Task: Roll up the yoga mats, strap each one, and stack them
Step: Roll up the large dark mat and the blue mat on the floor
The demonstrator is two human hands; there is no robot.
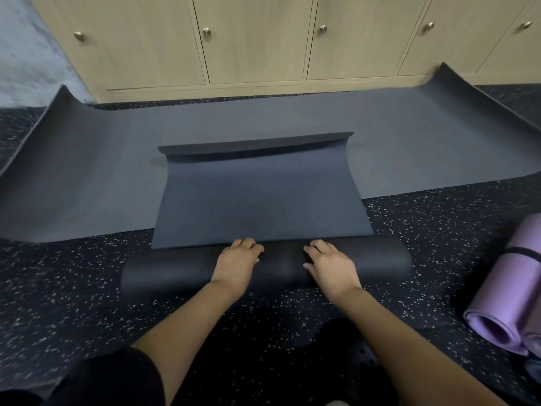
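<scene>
- Floor point(87, 288): dark speckled rubber. It runs up to a row of pale wooden cabinets point(257, 48) at the far side.
- Grey mat point(102, 171): spread flat crosswise in front of the cabinets and not yet rolled. Both short ends curl upward.
- Dark mat point(257, 200): the item being worked. It is partly rolled.
  - The rolled part point(164, 271) lies on the floor just in front of the person.
  - The remaining flat length runs away from the person and overlaps the grey mat.
  - The far edge point(254, 142) curls up.
- Purple mat point(509, 294): at the right edge of the view, already rolled and bound by a dark strap point(524, 252). It appears finished.
- Left hand point(237, 262) and right hand point(330, 268): both rest on top of the rolled part near its middle. The fingers are curved over the crest, clasping it where the flat sheet feeds in.
- Hazard, uneven roll: both hands sit near the centre and the ends of the roll are unsupported. If one hand pushes harder, the roll is likely to skew or telescope.
- Hazard, drag: the flat length lies on the grey mat. Friction between the two could pull the grey mat along or wrinkle it.
- Hazard, far edge: the upturned edge could fold under and leave a lump in the last wrap.
- Hazard, release: no spare strap is visible. If the hands let go to fetch one, the roll may spring loose.
</scene>
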